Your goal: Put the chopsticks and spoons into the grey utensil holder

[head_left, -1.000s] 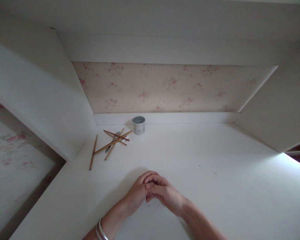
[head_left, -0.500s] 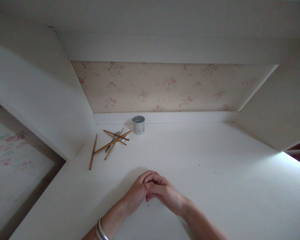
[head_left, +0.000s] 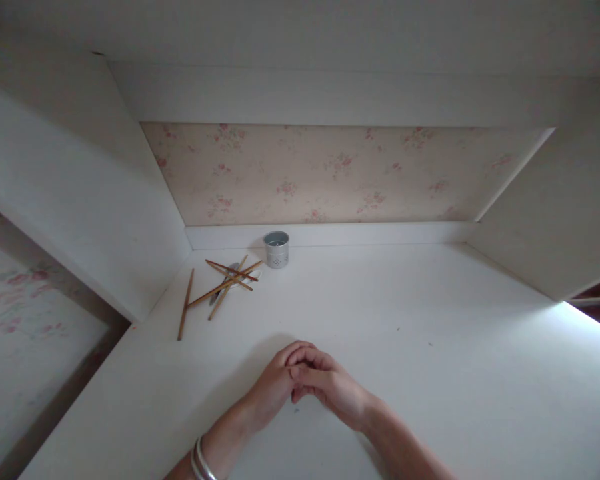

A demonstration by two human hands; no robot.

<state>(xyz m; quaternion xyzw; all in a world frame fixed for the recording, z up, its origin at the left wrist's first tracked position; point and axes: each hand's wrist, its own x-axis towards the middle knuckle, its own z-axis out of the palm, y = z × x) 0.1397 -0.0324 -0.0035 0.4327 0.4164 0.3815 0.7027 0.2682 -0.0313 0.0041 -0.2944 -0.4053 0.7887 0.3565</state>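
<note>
My left hand [head_left: 275, 388] and my right hand [head_left: 333, 387] rest together on the white tabletop [head_left: 430, 373] near its front edge, fingers curled and interlocked over each other. Nothing shows inside them. Silver bangles [head_left: 201, 460] circle my left wrist. Far from both hands, at the back left, several wooden chopsticks [head_left: 220, 288] lie crossed in a loose pile over a spoon-like utensil. A small grey perforated metal cup [head_left: 277, 249] stands upright just right of the pile, against the back ledge.
White panels close in the desk on the left [head_left: 80, 193] and right [head_left: 555, 220], with floral wallpaper [head_left: 330, 173] at the back. A floral-patterned surface [head_left: 25, 313] lies lower down beyond the table's left edge.
</note>
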